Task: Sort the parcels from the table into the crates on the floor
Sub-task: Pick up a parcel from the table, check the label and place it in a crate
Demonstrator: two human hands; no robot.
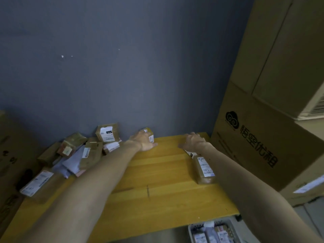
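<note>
Brown labelled cardboard parcels (77, 153) lay heaped at the yellow wooden desk's (157, 190) left; a grey plastic crate (190, 229) stood below.

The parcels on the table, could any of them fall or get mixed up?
Maybe. The long parcel lies close to the right edge of the table, beside the right hand, so a bump might knock it off. The pile of parcels on the left leans loosely and could slide. The left hand touches a small parcel by the wall without a clear grip, so it might slip.

Dim, soft focus; edges bowed; window perhaps right.
</note>
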